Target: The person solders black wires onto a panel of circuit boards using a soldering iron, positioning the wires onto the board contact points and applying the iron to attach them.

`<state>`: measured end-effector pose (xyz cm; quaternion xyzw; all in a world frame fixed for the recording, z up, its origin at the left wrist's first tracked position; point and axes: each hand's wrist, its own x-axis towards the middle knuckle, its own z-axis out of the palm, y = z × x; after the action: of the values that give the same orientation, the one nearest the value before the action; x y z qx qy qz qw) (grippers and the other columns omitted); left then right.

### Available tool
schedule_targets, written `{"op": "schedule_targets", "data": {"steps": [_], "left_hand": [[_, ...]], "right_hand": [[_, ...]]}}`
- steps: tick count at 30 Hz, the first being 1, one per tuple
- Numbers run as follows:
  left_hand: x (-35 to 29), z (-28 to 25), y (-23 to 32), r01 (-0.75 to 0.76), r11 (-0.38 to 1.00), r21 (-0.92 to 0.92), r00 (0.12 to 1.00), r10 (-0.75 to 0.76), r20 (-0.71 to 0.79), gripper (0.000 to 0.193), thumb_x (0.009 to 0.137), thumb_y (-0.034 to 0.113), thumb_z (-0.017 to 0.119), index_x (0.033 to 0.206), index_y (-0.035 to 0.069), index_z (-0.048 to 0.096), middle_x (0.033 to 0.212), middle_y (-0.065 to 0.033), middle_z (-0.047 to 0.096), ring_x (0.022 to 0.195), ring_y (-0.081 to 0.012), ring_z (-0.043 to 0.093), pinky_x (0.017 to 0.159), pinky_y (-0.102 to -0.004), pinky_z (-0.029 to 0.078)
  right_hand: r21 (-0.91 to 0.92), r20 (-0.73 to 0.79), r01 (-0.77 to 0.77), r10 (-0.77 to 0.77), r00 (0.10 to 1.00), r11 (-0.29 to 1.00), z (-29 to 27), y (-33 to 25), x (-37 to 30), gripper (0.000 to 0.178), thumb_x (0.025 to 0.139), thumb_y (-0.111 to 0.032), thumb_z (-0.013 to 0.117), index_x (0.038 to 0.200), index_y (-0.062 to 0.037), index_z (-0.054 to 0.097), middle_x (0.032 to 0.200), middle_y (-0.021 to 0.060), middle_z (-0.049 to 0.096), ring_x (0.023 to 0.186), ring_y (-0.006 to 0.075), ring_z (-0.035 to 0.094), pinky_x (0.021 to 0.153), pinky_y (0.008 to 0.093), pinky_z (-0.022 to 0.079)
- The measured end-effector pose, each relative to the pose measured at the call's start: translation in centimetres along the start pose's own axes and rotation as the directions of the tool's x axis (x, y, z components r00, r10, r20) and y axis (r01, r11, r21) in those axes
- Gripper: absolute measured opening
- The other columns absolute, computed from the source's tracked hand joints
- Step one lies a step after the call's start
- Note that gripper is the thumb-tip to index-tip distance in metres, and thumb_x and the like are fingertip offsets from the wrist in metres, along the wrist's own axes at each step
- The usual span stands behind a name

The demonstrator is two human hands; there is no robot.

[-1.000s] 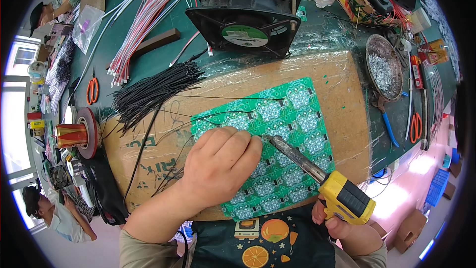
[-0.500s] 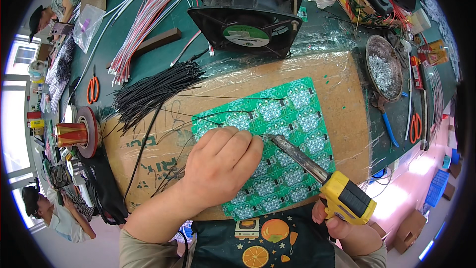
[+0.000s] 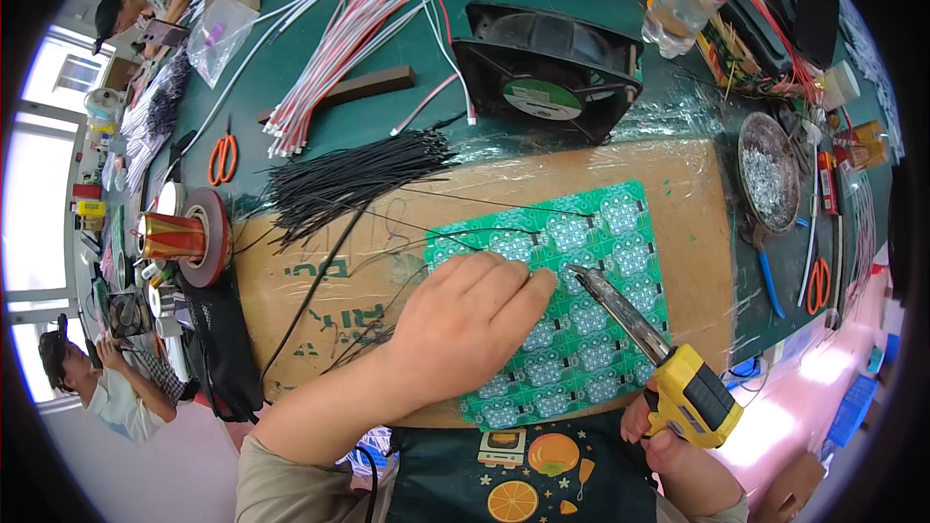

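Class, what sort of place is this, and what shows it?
Probably an electronics workshop: in view are a soldering iron, a green circuit board and a pile of black wires.

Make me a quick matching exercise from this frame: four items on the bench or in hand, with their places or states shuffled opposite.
1. Soldering iron
2. Green circuit-board panel
3. Cooling fan
4. Shallow metal bowl

A. Holds silvery pieces
B. In the right hand
C. Partly hidden by the left hand
D. Black-framed, beyond the cardboard

Pairs: 1-B, 2-C, 3-D, 4-A
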<state>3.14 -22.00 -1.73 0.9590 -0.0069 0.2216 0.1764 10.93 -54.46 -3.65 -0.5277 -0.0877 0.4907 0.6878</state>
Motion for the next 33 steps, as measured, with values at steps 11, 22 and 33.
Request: {"op": "schedule_targets", "data": {"steps": [11,22,33], "left_hand": [[1.3,-3.5,-8.6,0.238,0.916,0.322,0.97,-0.239,-0.037,0.015,0.083,0.005,0.076,0.098,0.005,0.074,0.1,-0.009,0.072,0.095,-0.0329,0.067,0.086,-0.0431,0.055],[2.6,-5.3,-6.3,0.331,0.94,0.085,0.934,-0.314,-0.168,0.011,0.088,-0.002,0.076,0.097,0.004,0.073,0.102,-0.0099,0.074,0.096,-0.0282,0.072,0.087,-0.0376,0.056],[2.1,-0.8,1.5,-0.05,0.997,-0.053,0.997,0.053,0.056,0.031,0.076,-0.002,0.077,0.106,0.006,0.074,0.101,-0.0099,0.068,0.087,-0.0288,0.069,0.076,-0.0398,0.056]], "right_hand": [[0.055,-0.045,0.033,-0.031,0.999,0.998,0.2,1.0,0.4,0.087,0.085,-0.048,0.091,0.152,-0.0107,0.049,0.083,0.0011,0.055,0.07,0.0158,0.056,0.064,0.0344,0.05],[0.043,-0.054,0.039,-0.037,0.998,0.998,0.6,0.1,0.5,0.087,0.086,-0.05,0.09,0.152,-0.0103,0.049,0.082,0.0015,0.055,0.069,0.0161,0.057,0.065,0.0357,0.05],[0.104,-0.063,0.037,-0.031,0.998,0.994,0.7,-0.6,0.3,0.086,0.086,-0.048,0.091,0.151,-0.0093,0.051,0.083,0.002,0.057,0.07,0.0167,0.058,0.065,0.0353,0.051]]}}
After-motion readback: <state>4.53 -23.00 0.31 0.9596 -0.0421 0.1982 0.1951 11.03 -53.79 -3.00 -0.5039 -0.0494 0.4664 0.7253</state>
